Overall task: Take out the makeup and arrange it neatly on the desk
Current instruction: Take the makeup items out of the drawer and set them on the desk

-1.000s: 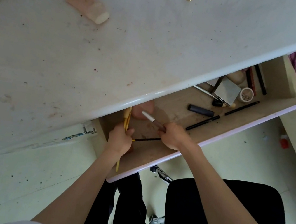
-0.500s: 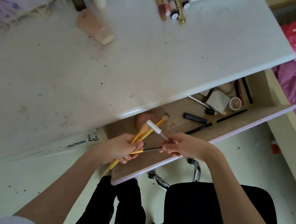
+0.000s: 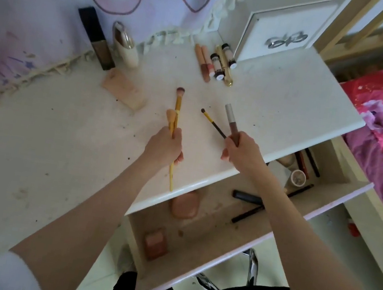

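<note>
step: lay brushes down | left hand (image 3: 165, 146) grips two yellow brushes (image 3: 176, 117) over desk (image 3: 278, 113) | right hand (image 3: 241, 151) clasps small brush (image 3: 212, 122) and tube (image 3: 232, 123) | tip: set parallel beside tube row (image 3: 215, 62), release one by one

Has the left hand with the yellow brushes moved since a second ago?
Yes. The left hand has lifted the yellow brushes out of the open drawer and now holds them over the desk top.
</note>
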A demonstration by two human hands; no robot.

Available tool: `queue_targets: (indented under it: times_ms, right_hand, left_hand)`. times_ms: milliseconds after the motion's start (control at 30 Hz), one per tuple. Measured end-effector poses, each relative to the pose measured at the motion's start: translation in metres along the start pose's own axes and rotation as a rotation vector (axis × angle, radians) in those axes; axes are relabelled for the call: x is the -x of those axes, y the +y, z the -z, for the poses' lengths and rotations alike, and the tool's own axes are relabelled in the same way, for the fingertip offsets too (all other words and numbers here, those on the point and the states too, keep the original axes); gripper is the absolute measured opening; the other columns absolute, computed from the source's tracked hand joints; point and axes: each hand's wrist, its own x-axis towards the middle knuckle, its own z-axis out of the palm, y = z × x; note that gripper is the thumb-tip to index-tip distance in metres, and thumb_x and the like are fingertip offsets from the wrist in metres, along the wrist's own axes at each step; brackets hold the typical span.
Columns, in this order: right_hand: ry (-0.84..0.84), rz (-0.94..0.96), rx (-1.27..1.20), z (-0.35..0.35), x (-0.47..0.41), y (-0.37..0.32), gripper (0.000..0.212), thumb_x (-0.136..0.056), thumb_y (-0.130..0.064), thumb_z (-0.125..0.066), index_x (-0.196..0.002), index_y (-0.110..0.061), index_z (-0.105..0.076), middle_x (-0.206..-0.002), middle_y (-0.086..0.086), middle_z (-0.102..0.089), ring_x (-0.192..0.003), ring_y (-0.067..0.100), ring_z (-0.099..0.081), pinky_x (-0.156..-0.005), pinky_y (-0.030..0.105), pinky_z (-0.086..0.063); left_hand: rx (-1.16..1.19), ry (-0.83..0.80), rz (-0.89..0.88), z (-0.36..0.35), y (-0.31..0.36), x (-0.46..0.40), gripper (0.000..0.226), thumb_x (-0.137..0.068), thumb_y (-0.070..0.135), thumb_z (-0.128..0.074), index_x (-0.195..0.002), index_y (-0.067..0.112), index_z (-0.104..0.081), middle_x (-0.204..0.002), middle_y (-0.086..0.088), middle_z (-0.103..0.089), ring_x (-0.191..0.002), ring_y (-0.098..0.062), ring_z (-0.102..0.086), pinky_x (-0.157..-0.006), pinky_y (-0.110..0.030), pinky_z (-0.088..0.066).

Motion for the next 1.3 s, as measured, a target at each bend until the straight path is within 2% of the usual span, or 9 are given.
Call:
queue_targets:
  times_ms: [100,200,367,533,633,733,800,1000,1300]
  right_hand:
    - [0.114,0.032,0.222,-0.007,-0.031,-0.019,0.015,-0.097,-0.023,-0.039,-0.095,-0.01,-0.043,-0.07,0.001,-0.051,-0.056,0.014,-0.046,-0.047,0.027,-0.032]
    - [0.175,0.052,0.261,-0.014,-0.056,-0.038,0.011,-0.096,-0.02,-0.04,-0.092,-0.01,-0.037,-0.068,-0.001,-0.042,-0.056,0.015,-0.042,-0.045,0.027,-0.027]
    - [0.163,0.137,0.251,-0.021,-0.087,-0.058,0.018,-0.092,-0.014,-0.05,-0.106,-0.004,-0.05,-0.098,0.008,-0.052,-0.084,0.023,-0.048,-0.068,0.029,-0.035]
    - [0.236,0.239,0.141,-0.022,-0.101,-0.06,0.028,-0.088,-0.008,-0.057,-0.115,-0.004,-0.055,-0.12,0.012,-0.05,-0.101,0.022,-0.051,-0.072,0.011,-0.027]
    - [0.281,0.306,0.079,-0.022,-0.097,-0.054,0.026,-0.089,-0.011,-0.058,-0.114,-0.003,-0.06,-0.122,0.012,-0.051,-0.107,0.023,-0.054,-0.082,0.012,-0.034]
    - [0.363,0.37,0.181,-0.026,-0.086,-0.038,0.024,-0.09,-0.015,-0.058,-0.111,-0.006,-0.066,-0.116,0.013,-0.055,-0.106,0.03,-0.05,-0.091,0.029,-0.038]
    - [0.411,0.428,0.255,-0.032,-0.078,-0.027,0.024,-0.089,-0.014,-0.058,-0.111,-0.01,-0.067,-0.106,0.014,-0.057,-0.096,0.032,-0.051,-0.085,0.037,-0.042]
    - [0.43,0.519,0.274,-0.035,-0.078,-0.024,0.033,-0.095,-0.015,-0.052,-0.127,-0.019,-0.058,-0.09,0.014,-0.055,-0.08,0.028,-0.046,-0.074,0.036,-0.041]
    - [0.453,0.508,0.373,-0.042,-0.077,-0.017,0.035,-0.095,-0.019,-0.048,-0.128,-0.014,-0.056,-0.118,0.009,-0.058,-0.105,0.028,-0.05,-0.086,0.035,-0.036]
  left_hand:
    - [-0.181,0.114,-0.053,-0.005,0.016,-0.032,0.04,-0.099,0.036,-0.028,-0.095,0.007,-0.055,-0.071,-0.003,-0.065,-0.064,-0.017,-0.06,-0.06,-0.03,-0.047]
    - [-0.148,0.171,-0.07,-0.009,0.029,-0.058,0.042,-0.097,0.035,-0.036,-0.101,0.001,-0.06,-0.092,-0.015,-0.066,-0.084,-0.031,-0.064,-0.078,-0.04,-0.053]
    - [-0.149,0.232,-0.102,-0.008,0.05,-0.092,0.036,-0.092,0.031,-0.052,-0.108,-0.002,-0.054,-0.104,-0.017,-0.062,-0.094,-0.033,-0.061,-0.073,-0.031,-0.045]
    - [-0.12,0.222,-0.18,-0.004,0.066,-0.109,0.031,-0.09,0.027,-0.057,-0.1,-0.002,-0.06,-0.105,-0.021,-0.061,-0.103,-0.034,-0.056,-0.08,-0.031,-0.045]
    - [-0.154,0.236,-0.207,-0.004,0.066,-0.109,0.03,-0.091,0.022,-0.054,-0.103,-0.005,-0.058,-0.11,-0.024,-0.057,-0.102,-0.033,-0.054,-0.078,-0.027,-0.038]
    - [-0.184,0.272,-0.271,-0.007,0.057,-0.102,0.026,-0.092,0.017,-0.05,-0.111,0.0,-0.053,-0.12,-0.021,-0.047,-0.109,-0.03,-0.044,-0.085,-0.025,-0.033]
    - [-0.292,0.308,-0.321,-0.011,0.046,-0.093,0.028,-0.093,0.02,-0.049,-0.118,0.007,-0.05,-0.125,-0.015,-0.043,-0.116,-0.03,-0.037,-0.093,-0.032,-0.031]
    - [-0.614,0.378,-0.436,-0.02,0.029,-0.098,0.041,-0.096,0.033,-0.037,-0.131,0.013,-0.038,-0.139,-0.005,-0.037,-0.126,-0.028,-0.028,-0.095,-0.041,-0.024]
    - [-0.777,0.301,-0.471,-0.021,0.017,-0.108,0.058,-0.098,0.04,-0.015,-0.147,0.009,-0.012,-0.156,-0.008,-0.013,-0.144,-0.026,-0.006,-0.115,-0.045,-0.001]
